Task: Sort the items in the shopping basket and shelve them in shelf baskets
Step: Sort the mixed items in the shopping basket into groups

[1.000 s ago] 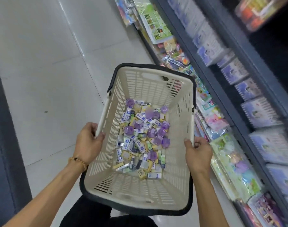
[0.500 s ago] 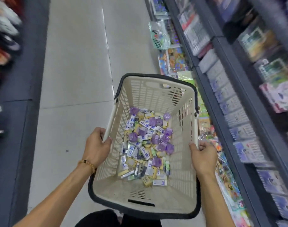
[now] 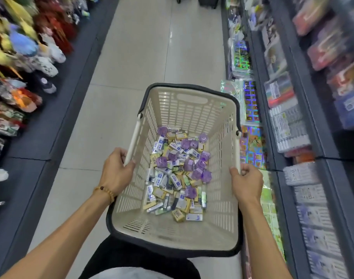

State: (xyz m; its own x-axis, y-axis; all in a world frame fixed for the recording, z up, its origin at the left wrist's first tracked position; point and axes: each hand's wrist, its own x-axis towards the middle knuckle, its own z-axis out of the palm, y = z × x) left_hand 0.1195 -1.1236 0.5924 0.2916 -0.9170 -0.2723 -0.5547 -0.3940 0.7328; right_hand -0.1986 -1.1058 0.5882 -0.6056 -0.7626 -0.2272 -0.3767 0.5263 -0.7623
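Observation:
I carry a cream shopping basket (image 3: 192, 109) with a dark rim in front of me, above the aisle floor. My left hand (image 3: 116, 171) grips its left handle bar, and my right hand (image 3: 246, 181) grips the right one. On the basket floor lies a heap of small items (image 3: 177, 174): several white-and-blue and yellow eraser-like packets, with several purple faceted pieces (image 3: 201, 165) mixed in on top.
Dark shelving (image 3: 288, 121) with packaged stationery and sticker sheets runs along the right side. Soft toys (image 3: 25, 49) hang on the rack at the left. A pale tiled aisle (image 3: 152, 47) stretches ahead between them. Dark wheeled objects stand at the far end.
The view has swung left and up, from the right-hand shelves toward the length of the aisle. Both hands keep their grip on the basket handles; the items have barely shifted.

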